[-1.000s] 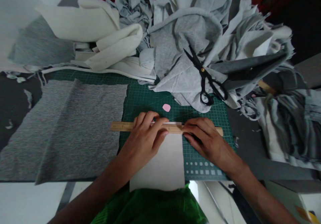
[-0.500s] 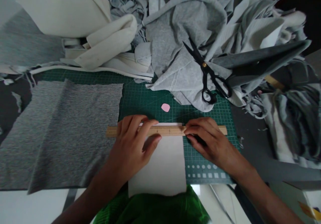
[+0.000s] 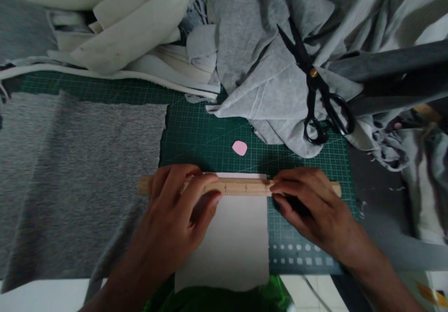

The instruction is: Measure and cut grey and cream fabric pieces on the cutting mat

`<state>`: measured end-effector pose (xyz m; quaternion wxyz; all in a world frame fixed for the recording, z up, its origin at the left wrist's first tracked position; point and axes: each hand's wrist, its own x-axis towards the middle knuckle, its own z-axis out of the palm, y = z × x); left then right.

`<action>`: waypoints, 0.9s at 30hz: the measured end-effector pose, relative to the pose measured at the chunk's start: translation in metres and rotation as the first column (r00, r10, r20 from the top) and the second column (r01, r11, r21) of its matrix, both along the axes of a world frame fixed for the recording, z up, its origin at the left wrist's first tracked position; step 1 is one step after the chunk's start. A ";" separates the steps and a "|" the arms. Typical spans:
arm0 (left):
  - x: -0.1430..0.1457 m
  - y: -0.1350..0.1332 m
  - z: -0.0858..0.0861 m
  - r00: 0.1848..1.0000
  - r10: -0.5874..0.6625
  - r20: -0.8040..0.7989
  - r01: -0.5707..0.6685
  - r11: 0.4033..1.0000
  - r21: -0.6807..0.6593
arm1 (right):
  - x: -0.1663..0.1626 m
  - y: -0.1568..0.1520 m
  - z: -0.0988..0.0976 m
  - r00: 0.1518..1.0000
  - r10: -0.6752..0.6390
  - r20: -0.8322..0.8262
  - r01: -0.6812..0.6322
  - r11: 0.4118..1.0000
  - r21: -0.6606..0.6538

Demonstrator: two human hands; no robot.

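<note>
A wooden ruler [image 3: 235, 187] lies crosswise over the top end of a white fabric piece [image 3: 227, 242]. My left hand [image 3: 178, 209] grips the ruler left of its middle, thumb at the near edge and fingers over the far edge. Farther right, my right hand [image 3: 311, 204] pinches the ruler just beyond the fabric's right side. The fabric's lower end hangs past the table edge. Beyond the ruler, a pink piece of tailor's chalk [image 3: 240, 148] rests on the green cutting mat [image 3: 196, 135], touched by neither hand.
Black scissors [image 3: 314, 81] lie on a heap of light grey fabric [image 3: 245, 37] at the back. Grey knit cloth [image 3: 87, 172] covers the left side. Cream fabric [image 3: 140, 37] is piled at back left, and more folded cloth [image 3: 425, 176] sits at far right.
The view has moved closer and lower, so everything appears larger. Both hands keep hold of the ruler, which stays at the same place on the white fabric.
</note>
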<state>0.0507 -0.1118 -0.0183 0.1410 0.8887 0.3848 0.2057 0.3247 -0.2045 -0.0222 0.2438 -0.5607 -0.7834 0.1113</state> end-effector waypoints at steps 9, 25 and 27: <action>0.002 0.000 -0.001 1.000 -0.015 -0.007 0.015 1.000 -0.020 | 0.001 -0.006 0.002 0.996 0.019 0.082 -0.015 0.998 -0.059; 0.012 -0.003 -0.010 0.965 -0.222 0.139 0.220 0.975 0.032 | 0.011 0.003 0.008 0.990 -0.142 0.015 0.137 0.971 0.196; 0.013 -0.002 -0.011 0.961 -0.237 0.144 0.233 0.971 0.045 | 0.026 0.015 0.016 0.941 -0.337 -0.012 0.324 0.895 0.307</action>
